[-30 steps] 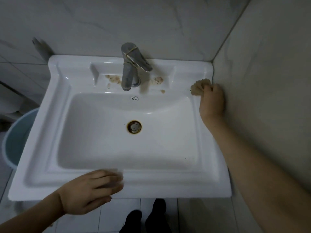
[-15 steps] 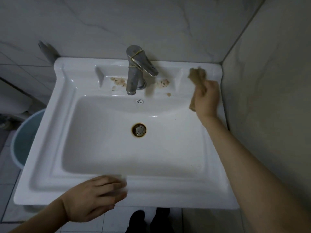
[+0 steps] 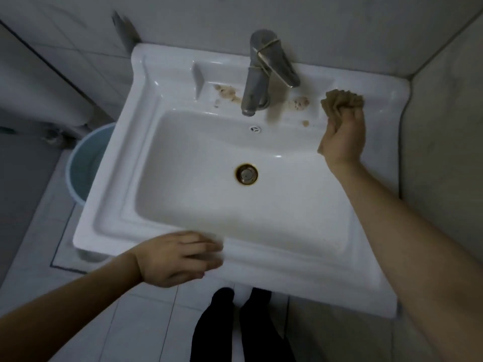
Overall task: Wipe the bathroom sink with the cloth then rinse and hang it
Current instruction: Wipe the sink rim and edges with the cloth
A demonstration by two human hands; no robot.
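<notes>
A white ceramic sink (image 3: 146,158) fills the middle of the view, with a rust-ringed drain (image 3: 246,174) in its basin. Brown stains (image 3: 226,92) lie on the back ledge on both sides of the metal faucet (image 3: 257,82). My right hand (image 3: 343,134) is shut on a bunched tan cloth (image 3: 339,100) and presses it on the back ledge, right of the faucet. My left hand (image 3: 180,257) rests flat on the sink's front rim, fingers apart, holding nothing.
A light blue bucket (image 3: 83,163) stands on the floor left of the sink. Tiled walls close in behind and on the right. My dark-clad legs (image 3: 235,325) stand on the floor tiles below the front rim.
My right hand with the cloth has moved from the sink's right back corner along the ledge toward the faucet. The view has shifted so the sink looks tilted. My left hand stays on the front rim.
</notes>
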